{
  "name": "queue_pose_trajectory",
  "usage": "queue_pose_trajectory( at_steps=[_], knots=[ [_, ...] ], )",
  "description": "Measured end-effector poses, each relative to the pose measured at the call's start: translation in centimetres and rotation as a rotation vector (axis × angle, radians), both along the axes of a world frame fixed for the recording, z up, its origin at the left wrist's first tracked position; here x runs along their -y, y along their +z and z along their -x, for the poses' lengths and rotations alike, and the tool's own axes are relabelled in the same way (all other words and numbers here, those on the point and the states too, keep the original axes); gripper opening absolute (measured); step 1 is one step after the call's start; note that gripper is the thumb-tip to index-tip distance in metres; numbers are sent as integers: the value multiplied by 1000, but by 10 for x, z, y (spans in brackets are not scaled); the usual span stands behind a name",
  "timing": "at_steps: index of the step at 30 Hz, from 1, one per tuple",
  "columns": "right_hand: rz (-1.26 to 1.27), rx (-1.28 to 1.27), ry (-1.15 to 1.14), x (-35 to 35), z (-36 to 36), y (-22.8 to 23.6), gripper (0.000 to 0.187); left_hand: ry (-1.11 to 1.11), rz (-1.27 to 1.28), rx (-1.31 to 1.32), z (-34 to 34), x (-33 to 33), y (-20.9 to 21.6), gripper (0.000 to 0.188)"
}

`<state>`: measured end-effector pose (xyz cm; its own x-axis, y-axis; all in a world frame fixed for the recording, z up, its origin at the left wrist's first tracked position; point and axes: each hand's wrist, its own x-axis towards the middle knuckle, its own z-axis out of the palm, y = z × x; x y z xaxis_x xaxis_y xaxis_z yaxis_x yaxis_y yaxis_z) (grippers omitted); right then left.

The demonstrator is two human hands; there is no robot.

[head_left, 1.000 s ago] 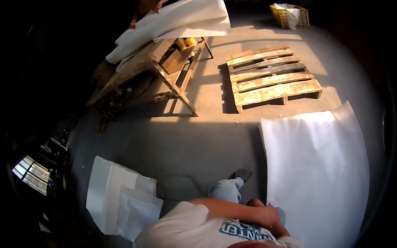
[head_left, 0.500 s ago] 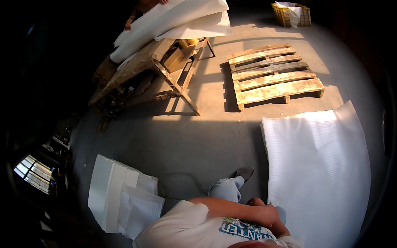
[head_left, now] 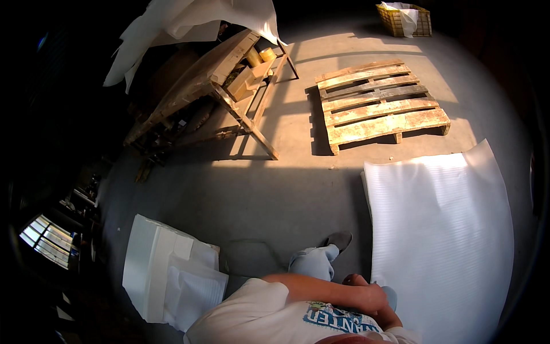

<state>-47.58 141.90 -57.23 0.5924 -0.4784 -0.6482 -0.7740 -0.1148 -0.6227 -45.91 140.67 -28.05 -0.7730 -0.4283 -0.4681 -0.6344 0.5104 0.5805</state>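
My left arm crosses in front of my body, and my left hand rests against my right forearm; its fingers are hidden. My right hand shows partly beyond the left forearm, its fingers curled in. Whether anything is inside them cannot be seen. Just right of both hands lies a stack of white foam sheets, its top sheet ribbed and curling up at the far right corner. At the far left, another white foam sheet hangs raised and billowing above a wooden table.
A wooden pallet lies on the sunlit floor ahead. Behind it stands a yellow crate with white material inside. White foam blocks stand at my left. Tape rolls and a cardboard box sit on the table's lower shelf.
The sheet above the table has lifted and swung left, uncovering more tabletop. Another person's hands, seen earlier at that sheet, no longer show. My own hands stay in place.
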Motion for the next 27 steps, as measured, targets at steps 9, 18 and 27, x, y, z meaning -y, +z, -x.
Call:
queue_pose_trajectory(
  at_steps=[9, 18, 27],
  knots=[
    [4, -11, 7, 1, -2, 1, 30, -1, 29, -4, 1, -3, -9, 30],
    [3, 27, 32, 3, -1, 1, 28, -19, 41, 12, 2, -5, -7, 29],
    [10, 62, 14, 3, 5, 6, 29, -35, 47, -6, 2, -8, 2, 30]
  ],
)
